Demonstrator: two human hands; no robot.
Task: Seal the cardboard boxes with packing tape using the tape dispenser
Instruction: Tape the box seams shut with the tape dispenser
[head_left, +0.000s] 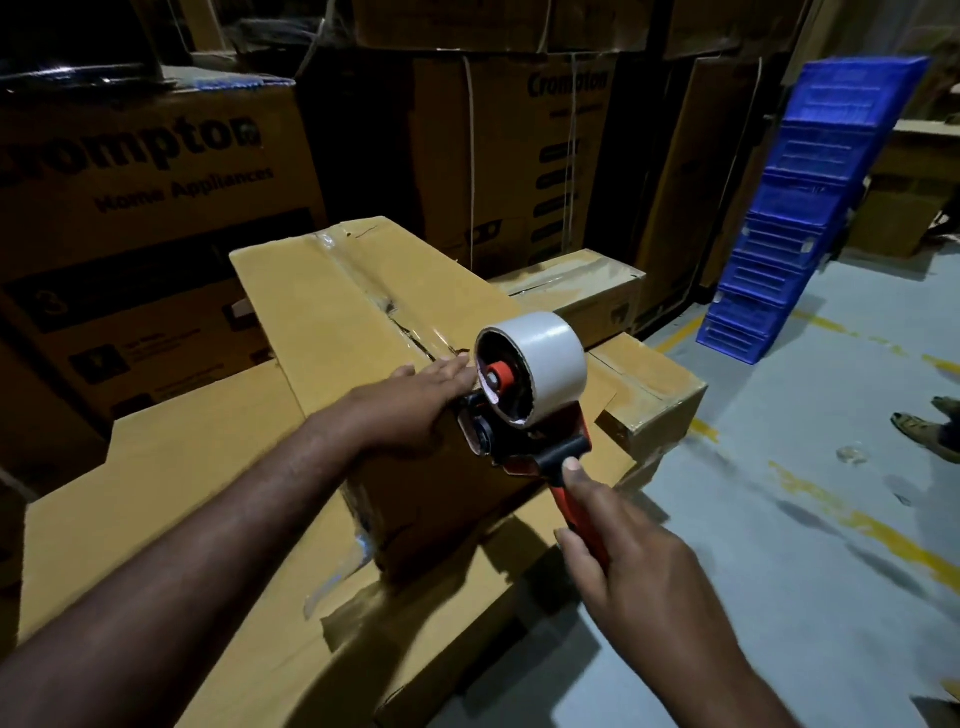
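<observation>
A long cardboard box (332, 312) lies on top of a wider flat box (171, 493), with clear tape running along its centre seam (374, 291). My left hand (415, 400) rests flat on the box top near the seam, fingers straight. My right hand (623, 561) grips the red handle of the tape dispenser (524, 415), thumb pressed on its black part. The dispenser carries a white tape roll (545, 353) and sits at the near end of the box top, just right of my left hand.
Two smaller taped boxes (649, 395) lie to the right behind the dispenser. Large printed cartons (145, 171) are stacked along the back and left. A leaning stack of blue crates (800, 208) stands at right. Someone's sandalled feet (930, 421) are on the grey floor at the right edge.
</observation>
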